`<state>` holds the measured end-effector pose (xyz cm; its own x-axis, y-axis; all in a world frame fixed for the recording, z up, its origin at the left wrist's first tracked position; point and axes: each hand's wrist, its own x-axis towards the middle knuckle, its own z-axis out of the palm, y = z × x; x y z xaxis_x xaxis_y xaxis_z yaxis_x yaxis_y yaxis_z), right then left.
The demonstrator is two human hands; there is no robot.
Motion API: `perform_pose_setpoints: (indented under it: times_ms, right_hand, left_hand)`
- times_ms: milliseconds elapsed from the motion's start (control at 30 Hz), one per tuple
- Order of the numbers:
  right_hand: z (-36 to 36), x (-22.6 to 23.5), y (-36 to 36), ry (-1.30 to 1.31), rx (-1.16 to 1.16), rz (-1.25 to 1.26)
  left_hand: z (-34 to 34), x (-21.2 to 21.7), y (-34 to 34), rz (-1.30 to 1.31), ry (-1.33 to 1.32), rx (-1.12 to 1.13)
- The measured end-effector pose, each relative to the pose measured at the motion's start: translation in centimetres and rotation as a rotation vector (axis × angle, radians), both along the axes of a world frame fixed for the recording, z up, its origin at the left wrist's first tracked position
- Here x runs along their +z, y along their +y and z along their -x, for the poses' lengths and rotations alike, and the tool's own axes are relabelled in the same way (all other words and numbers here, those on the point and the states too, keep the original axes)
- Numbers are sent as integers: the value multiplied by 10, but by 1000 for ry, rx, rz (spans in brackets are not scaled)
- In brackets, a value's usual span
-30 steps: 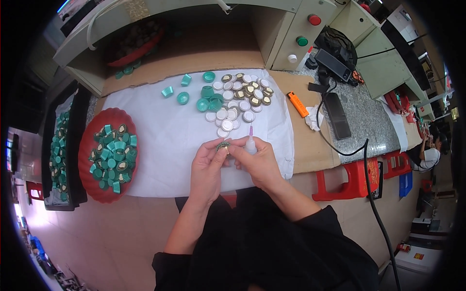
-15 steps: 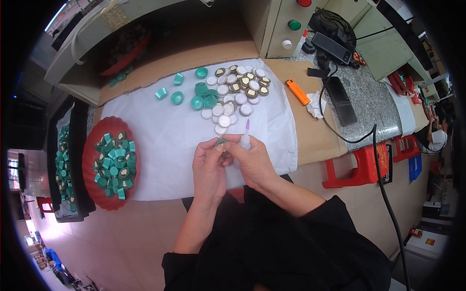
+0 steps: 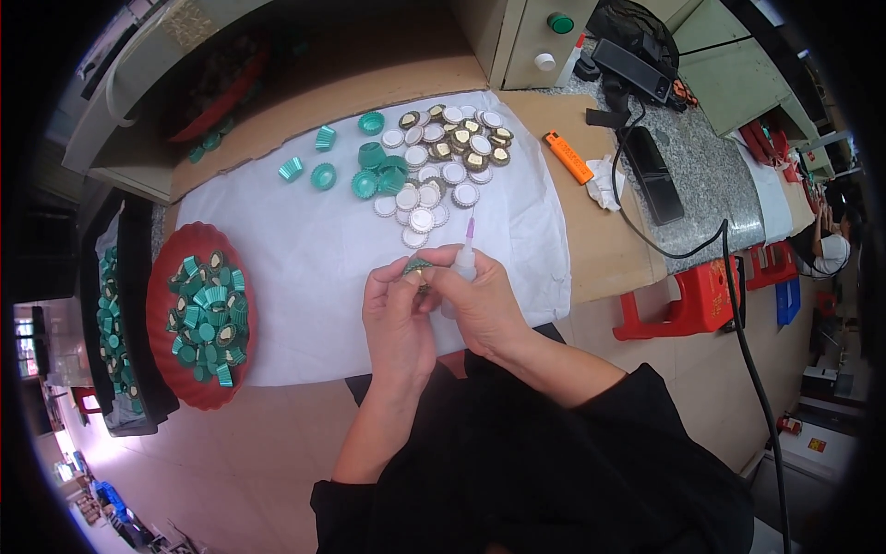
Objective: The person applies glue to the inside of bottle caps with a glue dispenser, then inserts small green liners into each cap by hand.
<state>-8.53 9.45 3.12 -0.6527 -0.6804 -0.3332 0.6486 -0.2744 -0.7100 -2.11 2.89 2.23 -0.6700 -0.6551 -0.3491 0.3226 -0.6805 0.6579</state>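
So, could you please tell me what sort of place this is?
Probably a small workshop or assembly room: a red scalloped tray heaped with shiny green fluted cups, round white-faced discs spread on a white sheet, and a round green button on a pale grey panel suggest it.

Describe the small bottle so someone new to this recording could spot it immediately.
Find the large white sheet. Toward its near edge, the right hand holds a translucent bottle, pointing away from the person. Unlike the round discs and green cups beyond it, it tapers to a thin purple tip.
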Motion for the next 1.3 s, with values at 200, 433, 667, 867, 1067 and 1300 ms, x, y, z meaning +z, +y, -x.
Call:
perform_pose_setpoints:
  times_ms: [200, 433, 667, 867, 1067, 1300]
  right_hand:
    - [-2, 0, -3, 80, -2, -38]
    - [2, 3, 0, 32, 9, -61]
    - [10, 2, 7, 33, 50, -56]
    - [20, 13, 16, 28, 140, -94]
    - [27, 13, 23, 86, 192, -144]
    - [24, 10, 20, 163, 214, -193]
  left_hand:
    - [1, 1, 2, 4, -11, 37]
    - [-1, -5, -3, 85, 65, -18]
    - [-3, 1, -2, 46, 209, -144]
    - [-8, -13, -1, 309, 137, -121]
    - [-4, -8, 0, 259, 157, -123]
    - [-1, -4, 1, 268, 81, -92]
